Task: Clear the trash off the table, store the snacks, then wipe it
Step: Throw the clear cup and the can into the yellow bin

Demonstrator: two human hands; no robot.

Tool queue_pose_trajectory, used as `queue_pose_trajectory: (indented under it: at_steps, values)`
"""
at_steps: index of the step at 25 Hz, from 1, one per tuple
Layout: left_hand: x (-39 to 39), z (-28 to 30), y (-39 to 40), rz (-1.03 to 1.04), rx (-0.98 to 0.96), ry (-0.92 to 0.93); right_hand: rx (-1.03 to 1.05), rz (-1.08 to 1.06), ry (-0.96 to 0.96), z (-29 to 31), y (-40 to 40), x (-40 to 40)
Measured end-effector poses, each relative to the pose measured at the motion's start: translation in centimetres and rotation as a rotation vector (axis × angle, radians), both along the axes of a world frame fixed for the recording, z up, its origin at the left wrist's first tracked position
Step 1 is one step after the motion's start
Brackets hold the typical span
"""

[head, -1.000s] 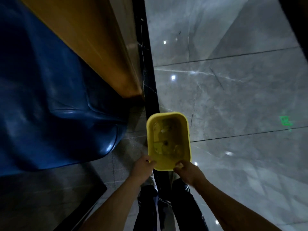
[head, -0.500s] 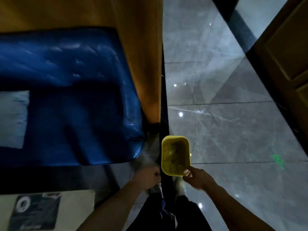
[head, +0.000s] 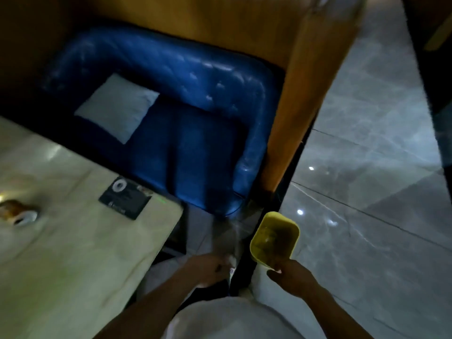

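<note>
One right hand [head: 294, 280] grips yellow bin [head: 275, 237] beside blue sofa [head: 186, 123]; left hand [head: 208, 266] unclear.

dim, motion-blurred pic; ceiling-light glints on floor [head: 367, 204], edges warped.

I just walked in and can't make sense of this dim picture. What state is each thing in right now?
yellow bin: held by its near rim, mouth tilted toward the camera, scraps inside
right hand: grips the bin's rim
left hand: off the bin, fingers curled, holding something unclear
can: lying on its side on the table
dark card: flat near the table corner
pillow: lying on the blue sofa
</note>
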State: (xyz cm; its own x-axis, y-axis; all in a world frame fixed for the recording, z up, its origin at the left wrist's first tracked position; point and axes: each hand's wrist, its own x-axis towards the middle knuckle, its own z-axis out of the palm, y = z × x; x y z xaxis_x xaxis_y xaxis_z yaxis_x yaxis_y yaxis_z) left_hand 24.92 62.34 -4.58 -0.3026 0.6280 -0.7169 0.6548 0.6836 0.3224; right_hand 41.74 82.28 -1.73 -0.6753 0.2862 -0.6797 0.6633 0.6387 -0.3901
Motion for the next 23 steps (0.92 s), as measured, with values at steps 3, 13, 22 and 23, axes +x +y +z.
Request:
queue_pose_trajectory:
  at_steps: [3, 13, 22, 23]
  values:
    - [2.7, 0.0, -5.2, 0.159, -0.006, 0.061, 0.024, 0.19, 0.013, 0.5, -1.4, -0.3]
    - [11.6, 2.6, -20.8, 0.783, 0.024, 0.113, 0.051, 0.86, 0.017, -0.9, -10.0, -6.1]
    - [16.0, 4.4, -32.9, 1.111, 0.004, 0.14, 0.112, 1.28, 0.061, -0.4, -23.4, -11.3]
    - [16.2, 4.3, -34.4, 1.129, 0.0, 0.144, 0.118, 1.302, 0.062, -0.3, -24.8, -12.0]
